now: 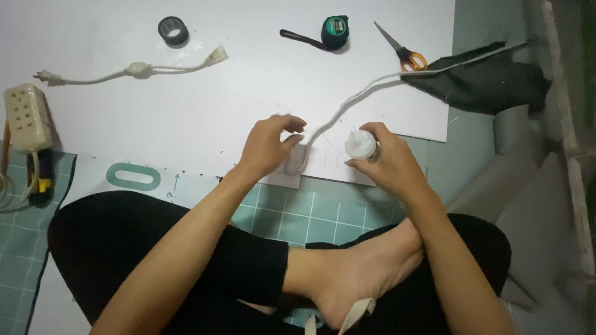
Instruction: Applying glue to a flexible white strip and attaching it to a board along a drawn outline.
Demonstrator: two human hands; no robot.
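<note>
While the left hand (268, 144) pinches the white cable (347, 99) down against the small white card (323, 164) at the near edge of the large white sheet (186, 105), the right hand (385, 162) grasps a small white glue bottle (361, 144), nozzle turned toward the cable loop. The step in hand appears to be bonding cable to card. The next move probably calls for a steady nozzle at the loop and firm pressure from the left fingers. Farther off lie a black tape roll (173, 30), a green tape measure (334, 32), orange-handled scissors (403, 52), a cream power strip (27, 116) and black cloth (481, 77). A teal oval mark (133, 177) sits on the sheet's near margin.
</note>
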